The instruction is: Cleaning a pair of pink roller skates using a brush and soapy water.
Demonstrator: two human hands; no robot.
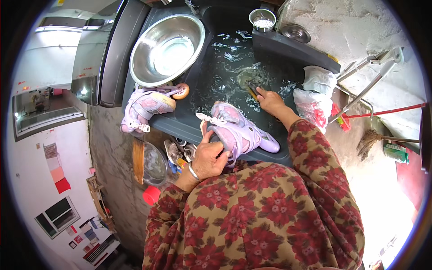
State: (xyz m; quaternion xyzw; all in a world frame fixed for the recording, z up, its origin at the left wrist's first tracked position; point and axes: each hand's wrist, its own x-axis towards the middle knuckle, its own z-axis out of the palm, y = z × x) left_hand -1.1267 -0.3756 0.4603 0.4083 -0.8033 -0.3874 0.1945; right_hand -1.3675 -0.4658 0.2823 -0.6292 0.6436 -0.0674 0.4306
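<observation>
With my left hand point(212, 155) I grip the cuff of a lilac inline skate point(241, 130), which lies on its side at the near edge of a dark sink point(216, 87). Its white buckle strap hangs loose. My right hand point(271, 102) holds a scrubbing brush point(252, 91), its bristles down in the sink where water splashes and ripples. A second lilac inline skate point(148, 106) with an orange wheel rests on the sink's left ledge. Behind it a steel basin point(135, 64) with some liquid inside stands tilted.
A steel strainer basket point(262, 21) and a round metal lid point(295, 33) sit at the back right. Plastic bags point(314, 101) lie on the right rim, near metal poles and a broom point(368, 140). Below left are a tub of water point(156, 165), a wooden board point(138, 160) and shoes point(173, 152).
</observation>
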